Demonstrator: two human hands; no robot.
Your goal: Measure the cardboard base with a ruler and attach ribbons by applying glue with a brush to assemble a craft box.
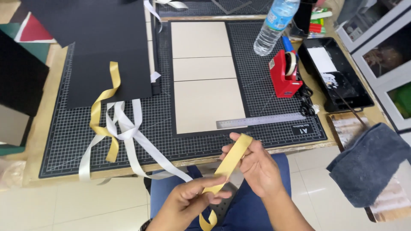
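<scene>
Gold strip pulled taut between both hands

Below the cutting mat's (274, 128) near edge, left hand (188, 201) and right hand (257, 169) pinch the gold strip (229, 164); peeling seems underway, needing steady tension. Beyond: ruler (260, 120), tape dispenser (284, 72).

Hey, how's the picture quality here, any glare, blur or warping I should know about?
Head view: even, bright light with soft shadows; mild sheen on the tile floor and the gold ribbon held by the left hand and right hand; both hands look slightly soft; wide-angle lens bows the cutting mat edges; the water bottle leans at the top.
</scene>
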